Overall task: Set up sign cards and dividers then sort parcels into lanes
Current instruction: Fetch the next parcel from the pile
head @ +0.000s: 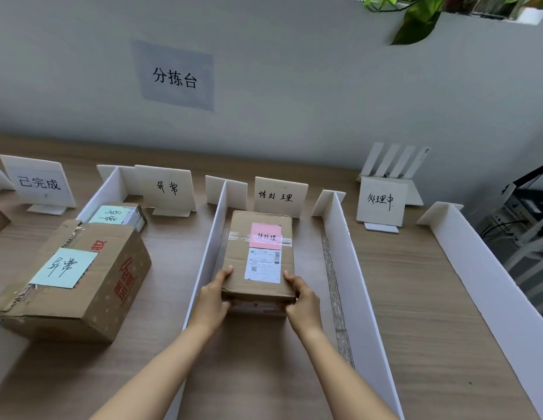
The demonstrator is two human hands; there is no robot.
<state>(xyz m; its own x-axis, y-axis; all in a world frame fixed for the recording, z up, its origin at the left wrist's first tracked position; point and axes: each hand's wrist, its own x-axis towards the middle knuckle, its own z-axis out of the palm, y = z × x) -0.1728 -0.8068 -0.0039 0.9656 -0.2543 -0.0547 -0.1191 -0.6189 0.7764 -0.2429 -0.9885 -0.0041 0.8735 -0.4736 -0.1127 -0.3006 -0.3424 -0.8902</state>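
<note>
The parcel with the pink label (a white shipping slip sits just below it) lies lengthwise on the worktop. The left hand and right hand grip its near corners, thumbs on top. One white divider stands just outside the left hand and a second divider outside the right. A sign card stands beyond the hands at the parcel's far end, and a large box sits left of the left hand.

matt brown cardboard parcel with glossy tape, wood-grain table, smooth white foam-board dividers
</note>
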